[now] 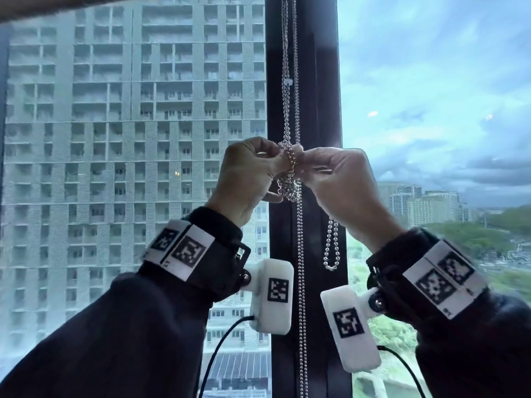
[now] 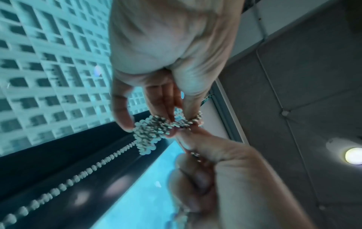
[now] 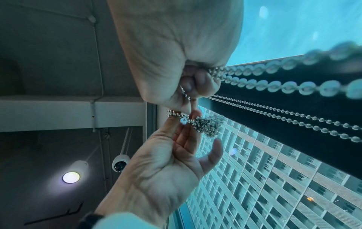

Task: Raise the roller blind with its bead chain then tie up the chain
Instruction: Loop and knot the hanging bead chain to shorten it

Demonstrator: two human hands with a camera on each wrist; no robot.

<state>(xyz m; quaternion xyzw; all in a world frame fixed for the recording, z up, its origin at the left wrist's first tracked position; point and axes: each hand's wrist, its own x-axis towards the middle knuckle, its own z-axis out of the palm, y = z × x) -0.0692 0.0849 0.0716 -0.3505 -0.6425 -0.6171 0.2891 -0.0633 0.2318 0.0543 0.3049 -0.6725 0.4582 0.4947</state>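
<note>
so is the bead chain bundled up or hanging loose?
Bundled: bead chain is bunched in a clump between left hand and right hand; one small loop dangles.

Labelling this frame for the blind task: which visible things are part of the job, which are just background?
In the job:
- bead chain, bunched into a knot
- left hand, pinching the chain at the knot
- right hand, gripping the chain, a loop hanging below it

Background:
- window frame
- tower block outside
- ceiling light
- ceiling camera
</note>
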